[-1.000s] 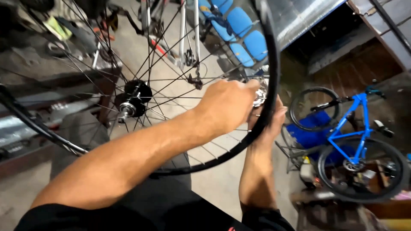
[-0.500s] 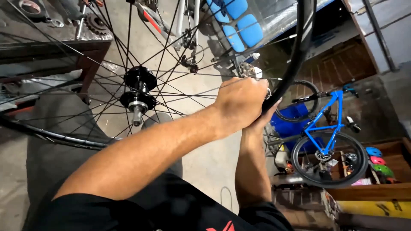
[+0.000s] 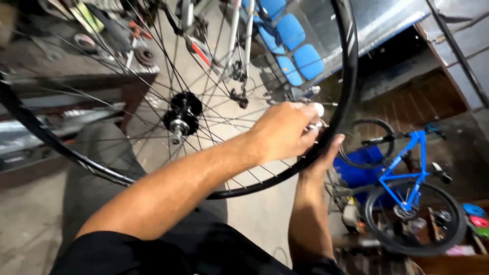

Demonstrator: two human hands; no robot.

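Two hands are working in a cluttered workshop with a concrete floor (image 3: 265, 214), a blue bicycle (image 3: 407, 178) standing beyond. Left hand (image 3: 282, 130) is pinching a small silver tool (image 3: 317, 122) inside the bicycle wheel rim (image 3: 349, 76); right hand (image 3: 326, 153) is gripping the rim's underside.

Dim workshop w/ concrete floor (image 3: 265, 214), blue chairs (image 3: 293, 46), blue bike (image 3: 407, 173).

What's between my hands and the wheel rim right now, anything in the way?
Nothing visible. The left hand is at the spokes beside the black rim, pinching a small silver tool, and the right hand cups the rim from outside.
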